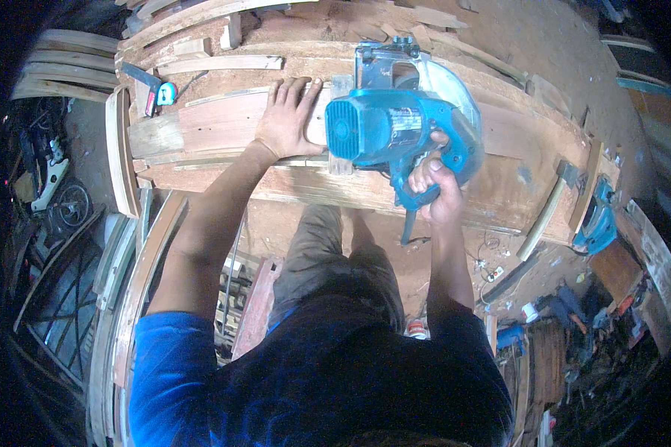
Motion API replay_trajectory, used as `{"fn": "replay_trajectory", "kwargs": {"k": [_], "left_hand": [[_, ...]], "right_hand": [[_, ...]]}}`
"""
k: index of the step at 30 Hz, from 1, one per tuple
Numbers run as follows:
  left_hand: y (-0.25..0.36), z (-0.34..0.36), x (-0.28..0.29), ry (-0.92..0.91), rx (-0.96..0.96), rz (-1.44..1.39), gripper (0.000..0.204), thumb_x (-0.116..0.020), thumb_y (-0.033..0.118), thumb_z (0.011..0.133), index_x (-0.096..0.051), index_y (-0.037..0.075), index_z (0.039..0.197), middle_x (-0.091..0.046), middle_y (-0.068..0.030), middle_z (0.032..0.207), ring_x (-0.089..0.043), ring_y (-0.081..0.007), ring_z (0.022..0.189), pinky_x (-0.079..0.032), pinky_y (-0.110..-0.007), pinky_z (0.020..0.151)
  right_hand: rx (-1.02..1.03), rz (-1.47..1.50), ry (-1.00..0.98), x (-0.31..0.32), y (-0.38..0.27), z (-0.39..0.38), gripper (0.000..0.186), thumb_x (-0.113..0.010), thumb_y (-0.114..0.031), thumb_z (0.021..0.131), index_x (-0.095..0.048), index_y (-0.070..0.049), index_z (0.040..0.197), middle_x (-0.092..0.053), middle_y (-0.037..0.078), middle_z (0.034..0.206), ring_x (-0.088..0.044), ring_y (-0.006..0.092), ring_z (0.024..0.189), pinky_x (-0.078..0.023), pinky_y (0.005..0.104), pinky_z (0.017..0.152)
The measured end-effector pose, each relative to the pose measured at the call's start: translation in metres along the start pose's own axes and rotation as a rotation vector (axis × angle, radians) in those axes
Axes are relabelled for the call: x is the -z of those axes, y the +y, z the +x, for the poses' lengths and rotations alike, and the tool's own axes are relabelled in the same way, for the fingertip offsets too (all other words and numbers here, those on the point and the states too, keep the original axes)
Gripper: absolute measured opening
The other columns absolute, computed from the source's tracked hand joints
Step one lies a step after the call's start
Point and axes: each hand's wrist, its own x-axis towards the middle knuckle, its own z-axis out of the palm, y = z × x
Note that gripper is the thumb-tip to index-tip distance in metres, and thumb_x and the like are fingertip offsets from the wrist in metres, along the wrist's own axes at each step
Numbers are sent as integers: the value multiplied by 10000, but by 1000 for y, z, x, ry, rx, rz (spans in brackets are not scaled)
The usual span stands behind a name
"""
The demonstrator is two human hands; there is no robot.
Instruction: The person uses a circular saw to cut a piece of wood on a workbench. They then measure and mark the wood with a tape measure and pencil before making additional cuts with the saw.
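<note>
My right hand [434,179] is wrapped around the rear handle of a blue circular saw [388,127]. The saw rests over a reddish board [220,121] on the wooden workbench [298,186], and hides the part of the board beneath it. Just left of the saw, my left hand [291,115] lies flat on the board with its fingers spread. A short grey strip of wood [341,165] shows at the saw's left side, crossing the board. Whether the blade is turning, or touches the wood, I cannot tell.
A square [150,83] and a tape measure [167,94] lie at the bench's left end. Toward its right end are a hammer [552,201] and another blue power tool [599,217]. Wood strips [216,65] lie along the far side. Boards lean at the left.
</note>
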Motion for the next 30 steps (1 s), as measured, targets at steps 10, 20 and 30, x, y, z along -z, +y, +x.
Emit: {"fn": "replay_trajectory", "kwargs": {"k": [10, 20, 30], "left_hand": [[0, -3, 4, 68, -43, -59, 1311, -820, 668, 573, -278, 55, 1596, -398, -259, 1491, -335, -447, 1429, -188, -604, 1232], [-1, -9, 20, -24, -3, -24, 1326, -836, 673, 587, -260, 8, 1579, -378, -274, 1481, -312, -455, 1441, -168, -605, 1232], [36, 73, 54, 93, -87, -61, 808, -715, 507, 857, -474, 63, 1487, -466, -227, 1512, -433, -452, 1370, -330, -597, 1145]], "right_hand": [[42, -3, -28, -27, -19, 65, 379, -607, -69, 952, -570, 3, 1322, -483, -1, 687, -512, 123, 574, -457, 296, 568], [154, -446, 202, -2, -106, -54, 325, -642, -20, 933, -648, -25, 1258, -589, -2, 759, -529, 91, 571, -432, 272, 521], [426, -1740, 695, 183, -65, -121, 536, -756, -121, 808, -629, -54, 1325, -744, 229, 975, -737, 382, 921, -576, 479, 810]]}}
